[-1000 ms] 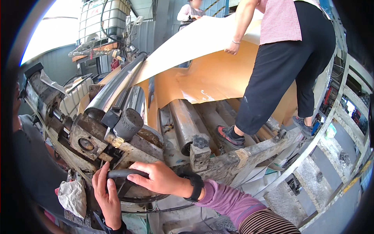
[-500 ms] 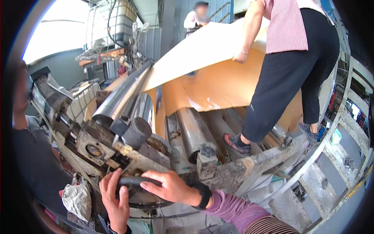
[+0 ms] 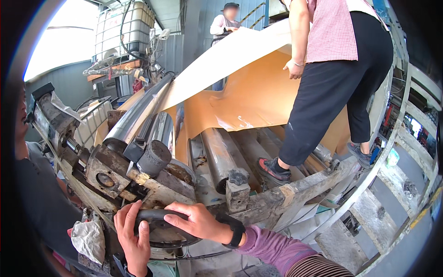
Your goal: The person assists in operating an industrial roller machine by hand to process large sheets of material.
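Note:
Both my hands are on a black handwheel (image 3: 156, 213) low in front of me. My left hand (image 3: 133, 235) wraps its left side, fingers bent over the rim and thumb toward me. My right hand (image 3: 199, 224) is closed on the upper right of the rim, thumb lying along the top; a dark band circles that wrist. Just beyond the wheel sits a dirty metal bearing block (image 3: 107, 177) beside a dark round roller end (image 3: 157, 157). The wheel's lower part is partly hidden by my hands.
A broad paper sheet (image 3: 258, 101), pale above and brown below, spans the metal rollers (image 3: 217, 157). A co-worker (image 3: 339, 78) stands on the machine frame at right; another person (image 3: 44, 194) is close at left, a third (image 3: 225, 23) far back. White slatted steps (image 3: 378, 203) lie right.
My hands keep their places on the handwheel rim; the view has shifted slightly. The co-worker's lowered hand, earlier closed, now has looser fingers.

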`<state>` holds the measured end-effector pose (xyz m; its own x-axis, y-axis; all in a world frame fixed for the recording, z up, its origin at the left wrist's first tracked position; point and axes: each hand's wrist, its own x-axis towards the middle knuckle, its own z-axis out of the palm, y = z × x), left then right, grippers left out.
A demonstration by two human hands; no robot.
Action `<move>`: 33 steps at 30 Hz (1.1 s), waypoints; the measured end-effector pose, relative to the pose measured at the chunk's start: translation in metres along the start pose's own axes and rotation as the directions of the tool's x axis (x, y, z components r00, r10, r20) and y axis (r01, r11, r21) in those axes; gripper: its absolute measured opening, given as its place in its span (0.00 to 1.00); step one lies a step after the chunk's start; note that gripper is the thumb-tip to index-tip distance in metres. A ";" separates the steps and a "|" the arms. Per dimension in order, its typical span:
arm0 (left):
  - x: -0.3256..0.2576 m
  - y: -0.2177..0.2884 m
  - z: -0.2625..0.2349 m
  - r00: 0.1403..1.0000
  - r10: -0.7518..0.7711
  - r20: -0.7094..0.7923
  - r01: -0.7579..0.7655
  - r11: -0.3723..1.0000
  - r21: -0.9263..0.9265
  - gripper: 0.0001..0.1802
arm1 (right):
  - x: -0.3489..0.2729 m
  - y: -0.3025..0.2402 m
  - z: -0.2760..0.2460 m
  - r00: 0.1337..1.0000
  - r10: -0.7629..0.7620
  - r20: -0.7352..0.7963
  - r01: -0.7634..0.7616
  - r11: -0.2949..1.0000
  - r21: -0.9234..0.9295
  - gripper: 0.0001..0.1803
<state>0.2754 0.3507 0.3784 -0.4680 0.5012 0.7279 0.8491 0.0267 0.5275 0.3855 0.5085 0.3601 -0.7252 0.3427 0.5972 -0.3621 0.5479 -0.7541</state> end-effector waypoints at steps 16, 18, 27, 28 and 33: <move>0.000 0.005 -0.003 1.000 0.024 0.015 -0.025 0.999 0.037 0.23 | -0.003 -0.005 -0.002 1.000 0.027 -0.001 -0.027 0.998 0.059 0.16; 0.000 -0.002 -0.001 1.000 0.024 0.014 -0.024 0.999 0.022 0.23 | 0.000 -0.005 -0.002 0.997 0.072 0.027 -0.073 0.997 0.033 0.16; -0.002 -0.002 -0.003 0.999 0.031 0.029 -0.032 0.999 0.033 0.23 | 0.004 -0.019 -0.027 0.943 -0.325 0.075 0.328 0.865 -0.380 0.21; -0.001 -0.003 -0.005 0.999 0.037 0.037 -0.039 0.998 0.045 0.22 | 0.010 -0.026 -0.051 0.927 -0.373 0.037 0.344 0.808 -0.479 0.23; -0.002 0.006 -0.006 1.000 -0.005 0.022 0.004 1.000 0.027 0.22 | 0.074 0.028 -0.241 0.859 0.268 -0.435 -0.411 0.869 -0.276 0.22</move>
<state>0.2796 0.3447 0.3830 -0.4665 0.5196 0.7158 0.8535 0.0517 0.5186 0.4627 0.7335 0.4490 -0.4655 0.7736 0.4299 0.1449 0.5458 -0.8253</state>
